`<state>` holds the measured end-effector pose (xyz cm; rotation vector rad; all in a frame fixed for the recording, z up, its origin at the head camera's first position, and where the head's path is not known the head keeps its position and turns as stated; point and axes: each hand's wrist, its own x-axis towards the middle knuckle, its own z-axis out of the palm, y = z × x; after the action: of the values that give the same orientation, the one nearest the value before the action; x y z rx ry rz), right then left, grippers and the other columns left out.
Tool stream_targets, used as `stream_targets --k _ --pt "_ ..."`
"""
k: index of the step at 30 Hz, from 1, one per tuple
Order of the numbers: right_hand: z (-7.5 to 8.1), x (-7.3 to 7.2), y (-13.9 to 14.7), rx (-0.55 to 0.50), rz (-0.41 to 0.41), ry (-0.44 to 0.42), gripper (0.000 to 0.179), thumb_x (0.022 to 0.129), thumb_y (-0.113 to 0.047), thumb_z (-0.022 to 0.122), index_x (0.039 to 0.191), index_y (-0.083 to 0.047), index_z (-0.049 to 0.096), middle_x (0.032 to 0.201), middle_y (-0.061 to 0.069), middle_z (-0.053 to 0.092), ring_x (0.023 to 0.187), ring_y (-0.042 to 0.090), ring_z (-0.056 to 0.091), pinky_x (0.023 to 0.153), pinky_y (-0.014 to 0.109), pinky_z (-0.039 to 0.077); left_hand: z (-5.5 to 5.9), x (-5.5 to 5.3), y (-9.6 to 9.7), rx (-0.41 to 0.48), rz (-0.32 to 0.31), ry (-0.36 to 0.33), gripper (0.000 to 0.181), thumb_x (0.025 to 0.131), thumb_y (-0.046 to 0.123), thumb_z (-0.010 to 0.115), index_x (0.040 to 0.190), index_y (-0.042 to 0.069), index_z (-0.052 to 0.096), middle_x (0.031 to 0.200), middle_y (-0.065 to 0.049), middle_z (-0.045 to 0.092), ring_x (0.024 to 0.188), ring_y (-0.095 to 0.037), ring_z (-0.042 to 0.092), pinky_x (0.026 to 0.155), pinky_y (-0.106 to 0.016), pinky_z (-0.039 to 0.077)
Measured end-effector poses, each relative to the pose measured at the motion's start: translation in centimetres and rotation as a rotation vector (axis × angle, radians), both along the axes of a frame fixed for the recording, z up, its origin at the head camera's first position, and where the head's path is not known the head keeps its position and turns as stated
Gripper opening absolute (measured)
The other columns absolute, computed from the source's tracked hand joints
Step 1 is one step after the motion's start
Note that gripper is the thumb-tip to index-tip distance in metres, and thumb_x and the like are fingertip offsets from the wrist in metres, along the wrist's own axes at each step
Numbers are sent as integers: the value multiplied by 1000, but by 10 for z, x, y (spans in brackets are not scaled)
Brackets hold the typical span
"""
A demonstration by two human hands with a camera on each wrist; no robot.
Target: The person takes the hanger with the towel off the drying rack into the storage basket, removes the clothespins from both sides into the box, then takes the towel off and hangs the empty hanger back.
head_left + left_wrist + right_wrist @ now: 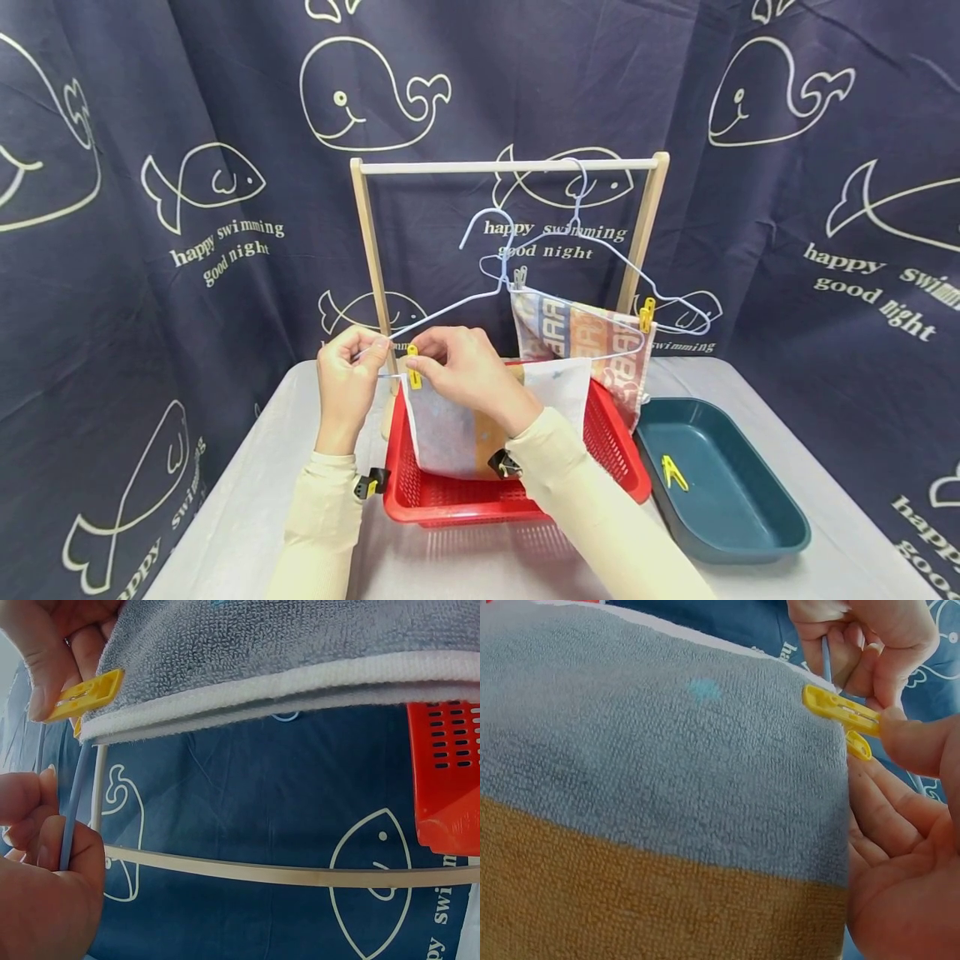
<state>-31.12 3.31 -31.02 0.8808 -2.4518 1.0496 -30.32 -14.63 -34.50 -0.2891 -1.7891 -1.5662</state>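
Observation:
My left hand (pixel 348 383) grips the left end of a light blue hanger (pixel 467 298), which is held in front of the rack. Over its lower bar hangs a grey and orange towel (pixel 442 429). At the towel's upper left corner, my right hand (pixel 476 371) pinches a yellow clothespin (pixel 841 709) between thumb and fingers. In the left wrist view, the clothespin (pixel 88 695) sits at the towel's edge beside the hanger bar (pixel 73 806). The towel's lower part hangs in front of the red basket (pixel 517 510).
Behind, a second hanger (pixel 633 268) hangs from the rack's white rail (pixel 465 167), bearing a patterned towel (pixel 585 333) with a yellow clothespin (pixel 647 315) and a grey one (pixel 520 277). On the right, a teal tray (pixel 742 500) contains a yellow clothespin (pixel 673 472).

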Motion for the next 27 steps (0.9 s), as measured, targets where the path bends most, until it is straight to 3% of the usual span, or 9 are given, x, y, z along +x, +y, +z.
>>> stream_targets --k 7,14,21,27 --pt "1 3 -2 -1 -40 -4 14 90 -24 80 100 -16 79 87 -7 78 72 0 67 69 24 54 -1 1 -1 -1 -6 11 11 89 -5 70 80 -1 74 63 -1 62 59 -7 48 56 -21 37" --pt "2 4 -5 -33 -66 -11 9 89 -22 80 95 -16 79 83 -7 77 70 0 66 66 24 53 0 0 -1 2 -12 19 11 90 -5 69 81 -1 75 68 -19 65 59 -7 49 56 -21 37" --pt "-1 5 -8 -60 -96 25 5 86 -20 81 90 -18 78 79 -9 75 66 1 63 63 23 50 1 1 -1 5 -18 19 11 90 -5 69 81 -1 75 66 9 67 59 -7 50 57 -21 38" --pt "-2 6 -10 -99 -88 43 4 85 -17 81 86 -17 77 73 -10 72 63 2 60 59 24 49 1 1 -2 -4 -15 24 12 91 -4 69 81 0 75 65 11 65 59 -8 48 56 -22 36"
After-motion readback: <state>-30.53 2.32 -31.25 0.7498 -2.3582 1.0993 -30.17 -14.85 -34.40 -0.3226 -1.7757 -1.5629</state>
